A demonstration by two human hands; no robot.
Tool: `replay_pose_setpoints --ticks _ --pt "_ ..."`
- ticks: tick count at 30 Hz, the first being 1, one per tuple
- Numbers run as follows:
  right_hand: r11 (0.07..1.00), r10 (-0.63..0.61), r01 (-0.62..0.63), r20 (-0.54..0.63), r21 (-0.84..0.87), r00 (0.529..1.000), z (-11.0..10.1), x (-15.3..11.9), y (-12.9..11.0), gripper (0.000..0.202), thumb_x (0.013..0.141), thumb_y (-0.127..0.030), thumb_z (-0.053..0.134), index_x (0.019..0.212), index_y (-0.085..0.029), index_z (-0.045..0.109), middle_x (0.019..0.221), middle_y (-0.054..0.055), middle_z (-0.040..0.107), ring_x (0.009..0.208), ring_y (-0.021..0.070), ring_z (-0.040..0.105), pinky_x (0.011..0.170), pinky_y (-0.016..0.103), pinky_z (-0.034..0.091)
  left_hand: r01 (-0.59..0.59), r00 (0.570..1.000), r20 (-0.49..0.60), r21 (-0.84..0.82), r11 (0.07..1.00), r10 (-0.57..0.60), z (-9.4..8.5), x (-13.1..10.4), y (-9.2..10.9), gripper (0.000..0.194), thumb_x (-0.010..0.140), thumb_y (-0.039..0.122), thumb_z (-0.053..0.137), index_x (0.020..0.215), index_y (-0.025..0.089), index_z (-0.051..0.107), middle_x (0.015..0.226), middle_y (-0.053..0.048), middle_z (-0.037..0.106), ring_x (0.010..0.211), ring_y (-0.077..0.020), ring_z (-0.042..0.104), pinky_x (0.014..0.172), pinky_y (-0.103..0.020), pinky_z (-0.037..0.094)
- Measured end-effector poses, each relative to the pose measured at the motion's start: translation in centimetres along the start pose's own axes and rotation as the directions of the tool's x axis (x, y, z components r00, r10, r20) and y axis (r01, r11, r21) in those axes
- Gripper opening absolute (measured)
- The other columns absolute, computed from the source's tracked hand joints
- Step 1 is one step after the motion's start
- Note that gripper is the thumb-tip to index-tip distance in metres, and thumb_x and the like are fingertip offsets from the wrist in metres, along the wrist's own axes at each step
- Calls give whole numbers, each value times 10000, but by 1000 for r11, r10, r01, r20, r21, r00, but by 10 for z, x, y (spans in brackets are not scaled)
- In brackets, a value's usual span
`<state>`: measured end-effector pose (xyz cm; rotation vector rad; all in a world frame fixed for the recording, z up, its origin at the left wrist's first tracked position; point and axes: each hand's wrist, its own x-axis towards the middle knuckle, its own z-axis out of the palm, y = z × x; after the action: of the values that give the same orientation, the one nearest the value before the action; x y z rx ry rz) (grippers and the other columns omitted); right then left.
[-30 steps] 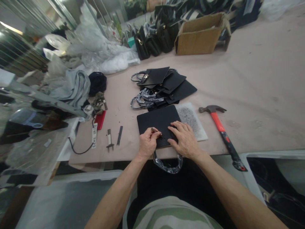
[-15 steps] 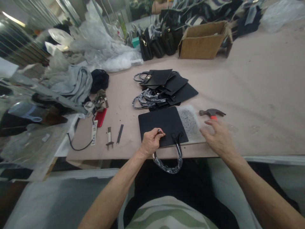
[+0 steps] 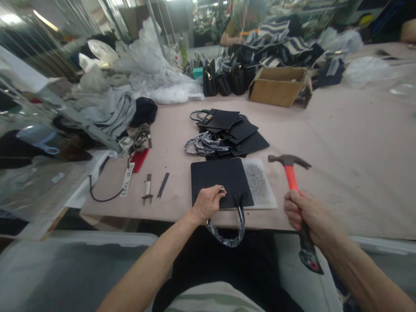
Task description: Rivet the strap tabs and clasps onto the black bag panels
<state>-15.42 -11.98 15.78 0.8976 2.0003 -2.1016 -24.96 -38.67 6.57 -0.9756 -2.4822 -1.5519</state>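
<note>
My left hand is closed around a small metal punch, its round top showing above the fingers. It rests over a black bag panel at the table's front edge; the punch's lower end is hidden. From the panel a plastic-wrapped handle loops over the edge toward me. Under the panel's right side lies a pale, pitted board. To the right, my right hand grips a claw hammer by its red and black handle, the head pointing away from me.
Behind the panel lies a pile of black panels with wrapped handles. A cardboard box and black bags stand farther back. At left are a slotted metal tool, a dark strip and a red object. A person sits beyond.
My right hand has closed on the hammer's handle and lifted it from the table. My left hand stays on the panel with the punch. The head view has tilted up.
</note>
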Motion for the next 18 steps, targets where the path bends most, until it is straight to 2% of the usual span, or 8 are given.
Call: replay_pose_setpoints --ticks 2,5,6,8,11,15,16,18 --pt "949 -235 222 -35 -224 971 15 -22 -13 339 921 -574 492 845 -243 497 577 -59 386 424 109 348 386 234 280 3 1000 -4 16 1000 -3 1 0 -1 141 942 136 541 910 197 663 866 -31 736 789 -167 712 752 -249 544" --pt "555 -593 518 128 -651 795 29 -44 -20 384 951 -571 435 759 -243 490 530 -14 460 439 141 414 436 278 273 -6 1000 -12 25 1000 6 2 -1 -3 143 944 137 537 911 195 663 868 -34 736 790 -170 713 751 -251 544" --pt "415 -615 549 221 -726 757 32 -48 -20 395 957 -563 417 726 -246 469 507 -7 465 422 143 400 442 289 242 -8 1000 -13 26 1000 8 3 -1 -4 144 943 135 536 918 195 664 864 -35 736 789 -172 713 748 -251 544" --pt "247 -556 563 361 -788 749 35 -52 -21 412 977 -541 362 700 -249 450 467 -6 464 377 142 362 445 301 181 -9 1000 -12 27 1000 9 4 -1 -5 143 939 132 538 931 195 666 842 -32 733 767 -173 713 727 -249 545" --pt "196 -530 571 404 -797 745 38 -57 -26 410 1009 -502 325 724 -244 467 472 -5 492 359 146 391 432 296 190 -19 1000 -17 31 999 19 5 -2 -6 143 940 129 537 927 195 664 846 -34 737 770 -176 718 730 -252 550" --pt "199 -748 609 283 -768 600 42 -63 -28 369 1035 -435 332 755 -237 468 492 -11 482 378 142 408 430 286 251 -45 999 -26 42 998 46 5 -2 -7 147 940 118 537 910 191 661 881 -41 743 812 -184 725 768 -263 557" --pt "177 -744 614 304 -769 595 43 -62 -27 374 1036 -426 326 743 -238 464 482 -11 477 369 140 390 423 289 231 -47 999 -24 49 998 48 5 -2 -7 141 937 119 543 921 190 664 870 -40 741 797 -185 724 752 -262 557" --pt "131 -644 617 407 -776 648 43 -60 -25 393 1031 -438 330 718 -241 462 464 -10 477 351 138 362 416 298 186 -44 999 -16 62 997 45 5 -3 -8 140 931 117 552 951 190 670 849 -37 738 765 -183 719 720 -259 555"
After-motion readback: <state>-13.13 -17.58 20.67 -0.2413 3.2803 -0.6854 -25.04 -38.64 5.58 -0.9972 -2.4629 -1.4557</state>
